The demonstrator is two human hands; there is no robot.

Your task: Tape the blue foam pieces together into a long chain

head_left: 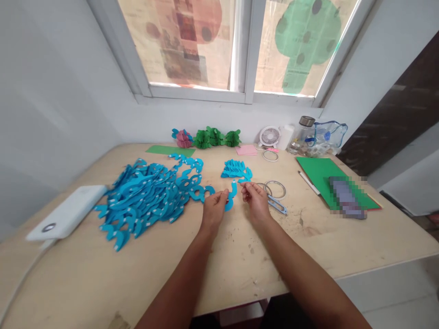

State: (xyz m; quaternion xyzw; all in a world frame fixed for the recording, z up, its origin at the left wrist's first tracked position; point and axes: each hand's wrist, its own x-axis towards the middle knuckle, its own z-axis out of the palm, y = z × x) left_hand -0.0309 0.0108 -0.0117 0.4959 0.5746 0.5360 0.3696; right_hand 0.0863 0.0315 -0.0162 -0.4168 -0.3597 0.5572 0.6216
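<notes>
My left hand (214, 208) pinches a curved blue paper cutout (232, 194) at its lower end, just above the wooden table (103, 269). My right hand (254, 201) is close beside it, fingertips pinched near the cutout's upper end; whether it touches the paper I cannot tell. A large heap of the same blue cutouts (147, 196) lies to the left of my hands. A small fanned stack of blue cutouts (236, 170) sits just beyond my hands.
Small snips (278, 204) and metal rings (275, 188) lie right of my right hand. A white power bank (66, 212) sits at the left edge. Green paper (318, 172), a pen, a mini fan (270, 136), jars and folded paper ornaments (214, 137) line the back.
</notes>
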